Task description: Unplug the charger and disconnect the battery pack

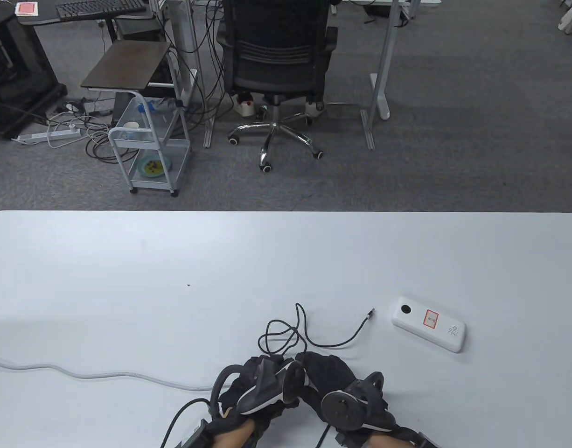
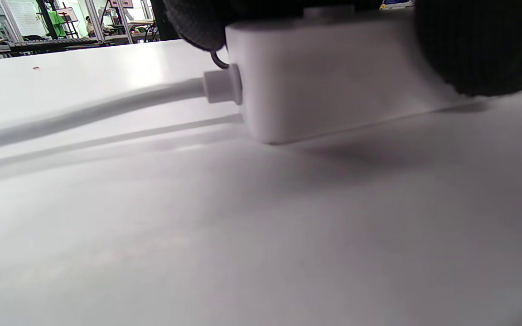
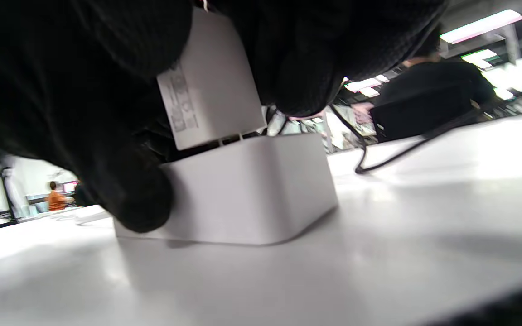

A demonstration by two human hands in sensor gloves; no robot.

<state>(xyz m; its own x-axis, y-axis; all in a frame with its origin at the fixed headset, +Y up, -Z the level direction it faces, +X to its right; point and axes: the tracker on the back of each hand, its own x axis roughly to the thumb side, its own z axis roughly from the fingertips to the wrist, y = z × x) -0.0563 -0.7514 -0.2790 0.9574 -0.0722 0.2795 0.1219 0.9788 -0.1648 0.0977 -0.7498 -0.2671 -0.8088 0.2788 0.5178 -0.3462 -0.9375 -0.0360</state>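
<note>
A white battery pack lies at the right of the table, apart from the black cable, whose free plug lies just left of the pack. Both hands are together at the front edge. My left hand presses down on a white power strip. My right hand grips the white charger, which is tilted with its prongs partly out of the strip.
The strip's white cord runs left across the table and shows in the left wrist view. The black cable loops just beyond the hands. An office chair and a trolley stand beyond the far edge.
</note>
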